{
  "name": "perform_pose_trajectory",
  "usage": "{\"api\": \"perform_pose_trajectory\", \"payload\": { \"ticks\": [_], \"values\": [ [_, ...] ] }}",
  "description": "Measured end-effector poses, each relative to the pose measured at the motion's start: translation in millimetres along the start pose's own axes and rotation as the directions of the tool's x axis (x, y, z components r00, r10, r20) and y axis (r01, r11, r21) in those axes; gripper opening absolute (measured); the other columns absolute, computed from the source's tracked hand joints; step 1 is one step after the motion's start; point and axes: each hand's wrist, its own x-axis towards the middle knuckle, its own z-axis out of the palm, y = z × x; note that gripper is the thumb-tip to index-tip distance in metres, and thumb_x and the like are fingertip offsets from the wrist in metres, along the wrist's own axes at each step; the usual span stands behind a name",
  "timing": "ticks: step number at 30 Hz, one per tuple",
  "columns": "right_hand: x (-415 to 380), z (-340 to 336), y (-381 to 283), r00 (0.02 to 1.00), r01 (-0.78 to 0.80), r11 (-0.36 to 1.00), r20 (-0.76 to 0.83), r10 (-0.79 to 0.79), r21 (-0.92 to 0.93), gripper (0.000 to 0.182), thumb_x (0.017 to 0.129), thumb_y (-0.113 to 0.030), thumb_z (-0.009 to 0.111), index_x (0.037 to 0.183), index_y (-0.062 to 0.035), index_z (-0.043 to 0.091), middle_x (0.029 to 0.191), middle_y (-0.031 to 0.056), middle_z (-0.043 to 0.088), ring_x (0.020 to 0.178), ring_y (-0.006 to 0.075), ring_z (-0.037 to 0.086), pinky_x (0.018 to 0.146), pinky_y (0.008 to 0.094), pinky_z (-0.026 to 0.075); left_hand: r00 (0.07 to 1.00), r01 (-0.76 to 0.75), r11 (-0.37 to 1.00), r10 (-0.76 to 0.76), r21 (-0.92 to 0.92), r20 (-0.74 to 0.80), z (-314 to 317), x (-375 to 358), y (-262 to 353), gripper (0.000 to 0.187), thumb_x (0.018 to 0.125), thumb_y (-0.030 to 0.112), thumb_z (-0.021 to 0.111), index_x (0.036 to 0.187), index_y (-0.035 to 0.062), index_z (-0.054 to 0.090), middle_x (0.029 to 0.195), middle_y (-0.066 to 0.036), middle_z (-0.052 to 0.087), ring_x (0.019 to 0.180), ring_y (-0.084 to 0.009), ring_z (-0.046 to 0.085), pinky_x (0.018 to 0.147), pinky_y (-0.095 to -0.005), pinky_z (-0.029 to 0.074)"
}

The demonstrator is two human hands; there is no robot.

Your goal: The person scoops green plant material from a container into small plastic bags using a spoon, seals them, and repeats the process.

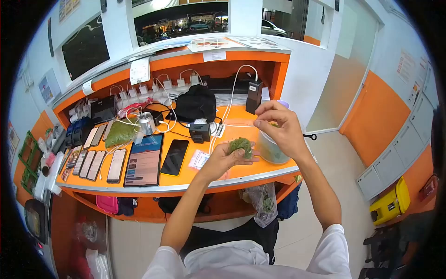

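Left hand (226,159): palm up, fingers loosely curled around a green bundle, partly open.
Right hand (282,126): thumb and fingertips pinched nearly closed; whether they hold anything thin, I cannot tell.
Green bundle (240,147): on the left hand's fingers, above the counter's front edge.
Tub (273,149): below the right hand, see-through, something green inside.
Counter (223,173): orange, bearing a black phone (174,157) beside a tablet (144,160).

A small, rounded green bundle (240,147) lies in the left hand (228,160).
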Motion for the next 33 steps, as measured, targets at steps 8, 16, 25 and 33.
{"api": "perform_pose_trajectory", "payload": {
  "ticks": [8,16,25,33],
  "values": [
    [-13.0,15.2,-15.5,0.994,0.103,0.994,-0.041,-0.105,-0.045,0.012,0.087,-0.005,0.078,0.094,0.0052,0.075,0.104,0.0089,0.067,0.099,0.0209,0.064,0.089,0.0330,0.049,0.951,-0.205,0.933,0.262,0.296,-0.166,3.8,-26.8,-6.4,0.052,0.105,0.028,0.066,0.144,-0.0046,0.053,0.135,-0.018,0.067,0.127,-0.0269,0.065,0.107,-0.0401,0.053],
    [-26.7,24.6,-20.0,0.991,0.129,0.991,-0.022,-0.130,-0.036,0.012,0.088,-0.004,0.078,0.092,0.0062,0.074,0.099,0.0099,0.068,0.096,0.0211,0.065,0.087,0.0327,0.049,0.844,-0.260,0.913,0.373,0.315,-0.385,22.4,-25.7,34.2,0.021,0.101,0.015,0.073,0.109,-0.0048,0.071,0.096,-0.008,0.075,0.091,-0.0133,0.071,0.086,-0.0278,0.056],
    [-38.7,35.9,-28.0,0.999,0.038,0.999,0.005,-0.038,-0.010,0.011,0.090,-0.007,0.077,0.094,0.0031,0.075,0.102,0.0103,0.072,0.093,0.0195,0.067,0.083,0.0332,0.050,0.805,-0.295,0.858,0.460,0.421,-0.374,33.7,-31.6,34.4,0.017,0.098,0.011,0.075,0.105,-0.0046,0.075,0.093,-0.008,0.076,0.088,-0.0131,0.072,0.082,-0.0275,0.057],
    [-47.1,37.7,-23.4,0.997,0.057,0.998,0.045,-0.057,0.013,0.012,0.091,-0.009,0.077,0.098,0.0008,0.078,0.096,0.0098,0.075,0.088,0.0180,0.068,0.074,0.0302,0.049,0.840,-0.260,0.879,0.410,0.400,-0.356,39.6,-36.9,38.7,0.020,0.096,0.011,0.077,0.109,-0.0039,0.077,0.097,-0.010,0.078,0.090,-0.0130,0.072,0.083,-0.0278,0.057]
  ]
}}
